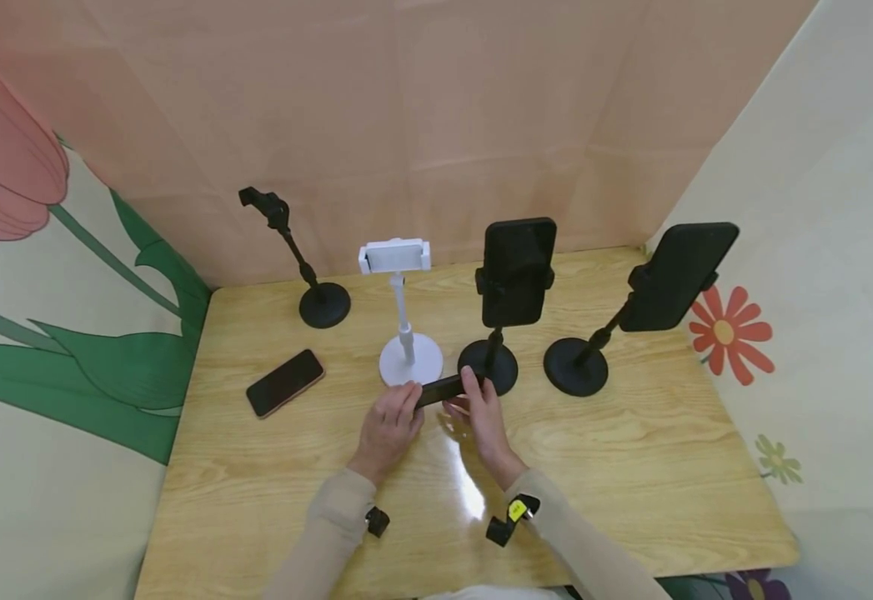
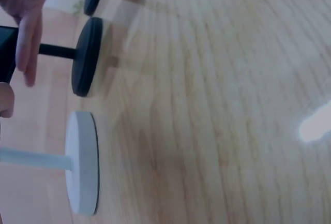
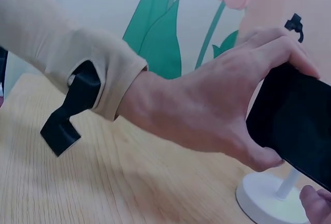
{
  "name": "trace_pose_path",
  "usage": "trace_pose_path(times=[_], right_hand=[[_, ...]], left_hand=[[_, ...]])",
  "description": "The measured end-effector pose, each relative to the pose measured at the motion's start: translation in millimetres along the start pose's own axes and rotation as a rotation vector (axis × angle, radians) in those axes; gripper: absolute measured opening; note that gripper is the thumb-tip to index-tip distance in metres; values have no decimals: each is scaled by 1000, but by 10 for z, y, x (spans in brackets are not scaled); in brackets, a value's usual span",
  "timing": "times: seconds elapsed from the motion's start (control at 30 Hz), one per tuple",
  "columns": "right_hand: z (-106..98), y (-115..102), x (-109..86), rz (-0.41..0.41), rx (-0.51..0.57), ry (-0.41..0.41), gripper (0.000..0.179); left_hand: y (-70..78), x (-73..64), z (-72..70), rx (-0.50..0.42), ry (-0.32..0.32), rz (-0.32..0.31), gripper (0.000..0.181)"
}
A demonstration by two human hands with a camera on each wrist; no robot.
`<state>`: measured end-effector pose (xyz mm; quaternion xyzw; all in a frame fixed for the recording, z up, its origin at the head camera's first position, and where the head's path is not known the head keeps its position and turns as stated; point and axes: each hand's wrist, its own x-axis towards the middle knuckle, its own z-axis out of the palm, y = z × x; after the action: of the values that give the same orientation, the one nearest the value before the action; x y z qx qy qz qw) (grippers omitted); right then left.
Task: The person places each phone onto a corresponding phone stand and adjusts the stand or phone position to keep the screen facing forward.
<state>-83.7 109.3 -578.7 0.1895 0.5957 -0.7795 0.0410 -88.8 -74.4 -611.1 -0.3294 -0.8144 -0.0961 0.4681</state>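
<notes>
Three black phone stands [image 1: 325, 306], one white phone stand [image 1: 410, 367]: four stands total. Two mounted phones [image 1: 520, 271], one held phone [image 1: 439, 392], one flat phone [image 1: 286, 383]: four phones total. One tabletop [image 1: 631, 467]. Two grips: one left grip [image 1: 386, 429], one right grip [image 1: 485, 419]. Two beige sleeves [image 1: 334, 517]. Printed flowers, four visible: one pink tulip [image 1: 4, 150], one red flower [image 1: 725, 332], one yellow-green flower [image 1: 778, 459], one purple flower [image 1: 757, 587], cut by frame edge.

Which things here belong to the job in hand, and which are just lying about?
Seemingly in the job:
held phone, between left hand and right hand
white stand, probably: nearest empty one

Lying about, untouched:
loose phone
left black stand, empty
centre black stand with centre phone
right black stand with right phone
</notes>
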Motion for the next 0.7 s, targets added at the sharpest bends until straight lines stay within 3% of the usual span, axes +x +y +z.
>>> trace_pose_path(times=[0.17,0.33,0.47,0.7], right_hand=[[15,-1,19,-3,64,33,47],[4,8,34,-39,74,53,44],[-15,14,51,-77,77,56,52],[-91,13,79,-101,63,23,54]], left_hand=[[33,-35,35,2,36,-9,39],[49,-60,48,-10,-3,-63,49],[47,-50,10,-87,-70,-159,67],[23,-13,-94,-360,-195,-389,80]])
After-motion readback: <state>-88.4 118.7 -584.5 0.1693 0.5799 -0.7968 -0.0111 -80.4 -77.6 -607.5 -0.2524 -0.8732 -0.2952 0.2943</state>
